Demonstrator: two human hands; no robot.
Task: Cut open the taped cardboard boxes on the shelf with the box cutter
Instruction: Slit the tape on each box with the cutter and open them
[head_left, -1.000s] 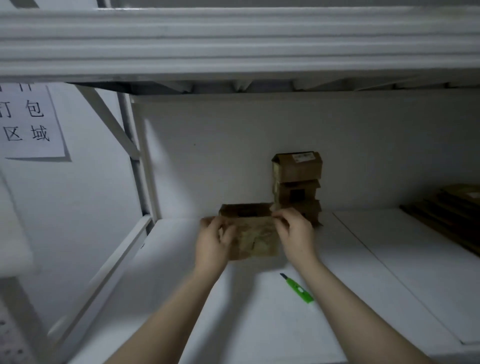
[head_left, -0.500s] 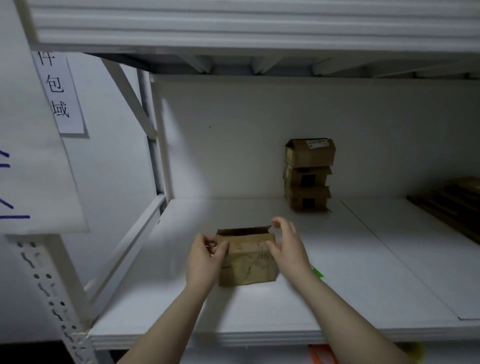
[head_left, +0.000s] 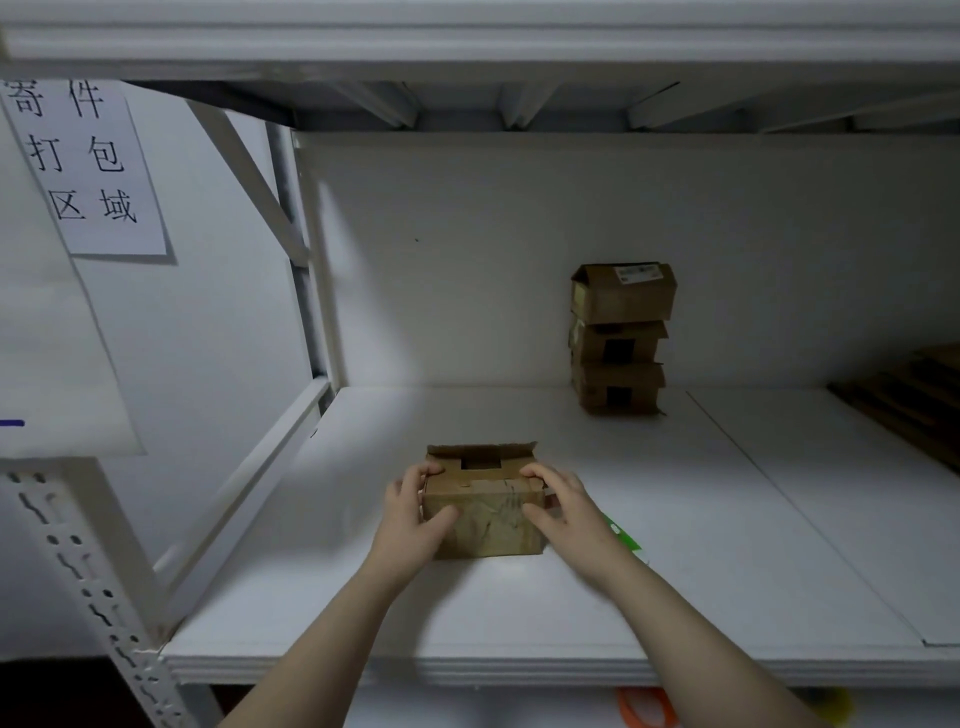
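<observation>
A small brown cardboard box (head_left: 485, 522) stands on the white shelf (head_left: 701, 545), its top flaps folded in with a gap in the middle. My left hand (head_left: 413, 514) grips its left side, thumb on the front face and fingers curled over the top edge. My right hand (head_left: 563, 506) grips the right side the same way. The green box cutter (head_left: 623, 540) lies on the shelf just right of my right hand, partly hidden by it. A stack of three cardboard boxes (head_left: 621, 338) stands against the back wall.
Flattened dark cardboard (head_left: 914, 395) lies at the far right of the shelf. A white upright and diagonal brace (head_left: 306, 291) close off the left side. An upper shelf (head_left: 467, 41) hangs overhead. A paper sign (head_left: 88, 166) is on the left wall.
Both hands have pulled the box from beside the stack toward the shelf's front and lowered it; the fingers now lie over the folded top flaps. The view moved back from the shelf.
</observation>
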